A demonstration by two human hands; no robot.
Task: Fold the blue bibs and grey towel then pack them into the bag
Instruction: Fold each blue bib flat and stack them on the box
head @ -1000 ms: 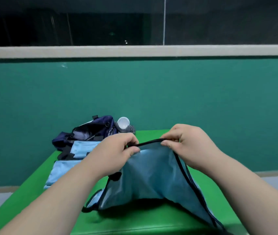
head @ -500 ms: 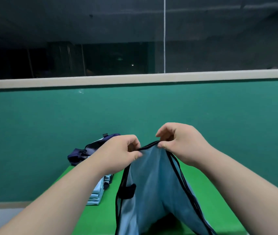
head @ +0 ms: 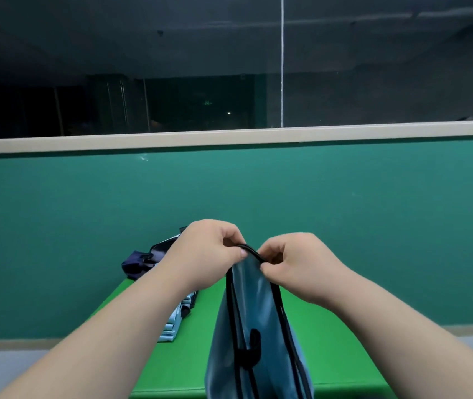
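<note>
Now my left hand (head: 209, 254) & right hand (head: 295, 263) pinch the blue bib's (head: 255, 326) black-trimmed top, close together, above the tabletop (head: 330, 355); folded bibs (head: 176, 321) near left edge.

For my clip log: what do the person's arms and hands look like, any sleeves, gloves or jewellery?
The left forearm and right forearm are bare to the frame's edge, with no sleeves in view. The left hand and right hand wear no gloves; no ring, watch or wristband shows.
</note>
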